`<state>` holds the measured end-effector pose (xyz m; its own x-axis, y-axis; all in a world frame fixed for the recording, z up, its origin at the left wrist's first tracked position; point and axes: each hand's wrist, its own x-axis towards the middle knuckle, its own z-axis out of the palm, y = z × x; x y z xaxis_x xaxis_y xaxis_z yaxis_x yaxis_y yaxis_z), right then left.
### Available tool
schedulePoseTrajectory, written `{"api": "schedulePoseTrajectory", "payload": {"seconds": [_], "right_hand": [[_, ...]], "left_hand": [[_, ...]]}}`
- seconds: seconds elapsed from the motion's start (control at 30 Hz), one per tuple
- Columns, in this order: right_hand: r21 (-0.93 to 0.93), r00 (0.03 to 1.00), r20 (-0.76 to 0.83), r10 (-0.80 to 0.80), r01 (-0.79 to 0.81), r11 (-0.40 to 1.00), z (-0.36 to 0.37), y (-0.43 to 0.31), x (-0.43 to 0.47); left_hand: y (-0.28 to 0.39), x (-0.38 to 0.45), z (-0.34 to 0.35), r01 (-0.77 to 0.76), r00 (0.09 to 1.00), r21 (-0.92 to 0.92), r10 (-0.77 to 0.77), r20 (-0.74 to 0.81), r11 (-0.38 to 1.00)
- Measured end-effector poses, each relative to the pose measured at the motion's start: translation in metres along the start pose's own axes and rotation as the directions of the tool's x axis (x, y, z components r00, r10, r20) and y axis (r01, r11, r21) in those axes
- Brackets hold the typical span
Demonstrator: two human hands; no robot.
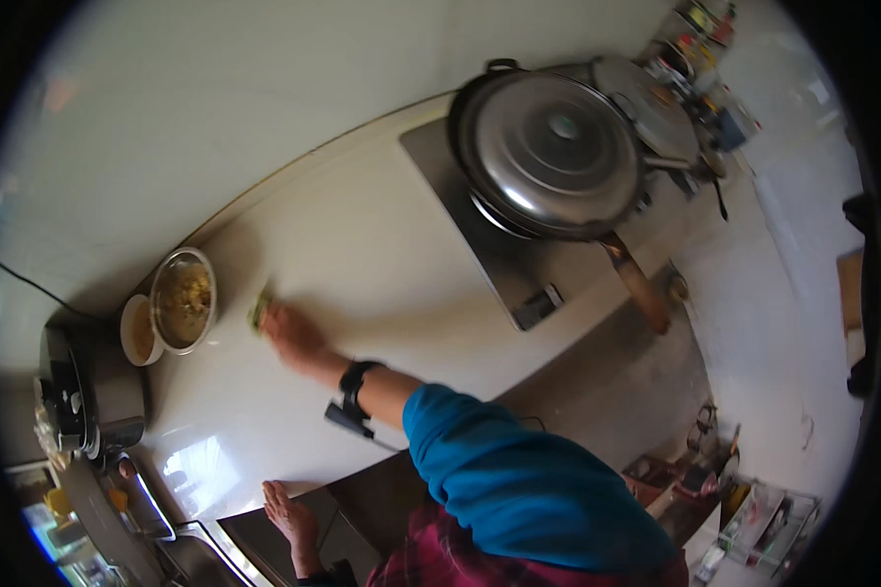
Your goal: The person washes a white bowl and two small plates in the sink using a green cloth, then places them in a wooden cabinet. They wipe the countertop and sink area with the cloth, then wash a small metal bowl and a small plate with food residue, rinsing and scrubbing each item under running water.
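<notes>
My right hand (294, 339) reaches across the pale countertop (367, 271), its fingers closed on a greenish cloth or sponge (258, 311) pressed to the surface; blur hides which it is. A black strap with a small device circles that wrist. At the counter's front edge, my left hand (291, 511) rests with nothing visible in it, its fingers extended and the thumb not clearly seen. Beyond the cloth or sponge stand a metal bowl (183, 301) with yellowish pieces in it and a white bowl (139, 332) holding something brownish.
A lidded wok (558, 147) with a wooden handle (637, 287) sits on a cooktop (510, 282) at the upper right. A dark rice cooker (110, 389) stands at the left, near the sink (205, 550). Another lid (650, 110) and several condiment containers lie behind the wok.
</notes>
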<state>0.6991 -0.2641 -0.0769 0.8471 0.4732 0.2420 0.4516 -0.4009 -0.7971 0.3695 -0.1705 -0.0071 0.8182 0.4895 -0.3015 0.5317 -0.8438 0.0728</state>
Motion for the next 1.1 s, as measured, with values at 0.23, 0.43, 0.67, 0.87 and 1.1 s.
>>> {"api": "schedulePoseTrajectory", "payload": {"seconds": [0.23, 0.43, 0.67, 0.87, 1.1], "right_hand": [[-0.33, 0.935, 0.15, -0.32, 0.353, 0.876, -0.036, -0.055, -0.194], [-0.476, 0.981, -0.179, -0.077, -0.018, 0.879, -0.171, 0.015, -0.25], [-0.672, 0.944, -0.331, 0.001, -0.236, 0.702, -0.22, 0.041, -0.29], [-0.549, 0.985, -0.143, -0.101, 0.006, 0.836, -0.215, 0.05, -0.301], [-0.672, 0.989, -0.147, 0.02, -0.114, 0.731, -0.353, 0.121, -0.33]], "left_hand": [[-0.011, 0.006, 0.006, -0.049, 0.999, 0.062, 0.049, -0.009, 0.997], [-0.029, 0.014, 0.011, -0.117, 0.993, 0.03, 0.118, -0.016, 0.993], [-0.028, 0.027, 0.003, -0.095, 0.994, 0.04, 0.093, 0.052, 0.995], [0.013, 0.027, 0.01, -0.18, 0.975, 0.061, 0.186, -0.119, 0.982], [0.086, -0.044, 0.143, -0.406, 0.891, -0.025, 0.39, -0.234, 0.913]]}}
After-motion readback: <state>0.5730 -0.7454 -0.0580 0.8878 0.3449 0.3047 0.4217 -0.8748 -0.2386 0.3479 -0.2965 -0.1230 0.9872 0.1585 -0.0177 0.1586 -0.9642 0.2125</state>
